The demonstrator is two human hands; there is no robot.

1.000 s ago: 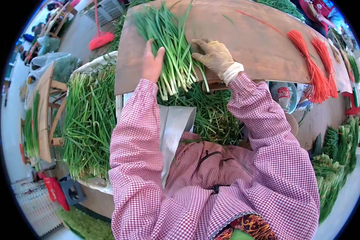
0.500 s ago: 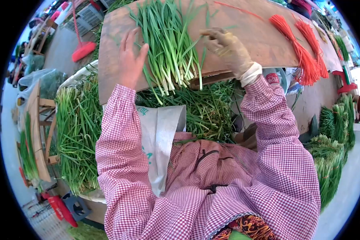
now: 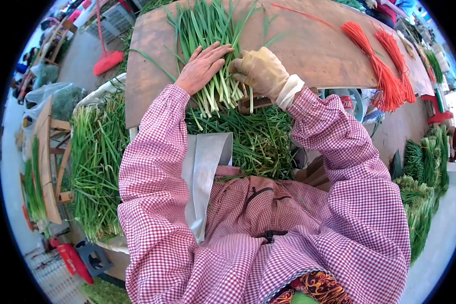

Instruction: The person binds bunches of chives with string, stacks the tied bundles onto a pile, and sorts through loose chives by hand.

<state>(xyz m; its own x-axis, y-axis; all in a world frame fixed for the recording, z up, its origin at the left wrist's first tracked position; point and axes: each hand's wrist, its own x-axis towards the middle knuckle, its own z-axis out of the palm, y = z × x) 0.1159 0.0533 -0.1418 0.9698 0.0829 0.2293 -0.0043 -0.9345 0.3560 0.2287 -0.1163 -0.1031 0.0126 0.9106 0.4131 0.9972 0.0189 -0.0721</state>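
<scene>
Greens [image 3: 207, 30] lie on the tabletop [image 3: 309, 45] at 11 o'clock, long axis running about 12 to 6, the left hand [image 3: 201, 70] nearer, laid flat and unclenched across them, the right hand [image 3: 262, 72] curled at their 3 o'clock edge, its grip impossible to tell.

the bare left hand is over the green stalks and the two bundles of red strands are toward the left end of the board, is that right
Not quite: the head view shows the two bundles of red strands toward the right end of the board. The bare left hand is indeed over the green stalks.
</scene>
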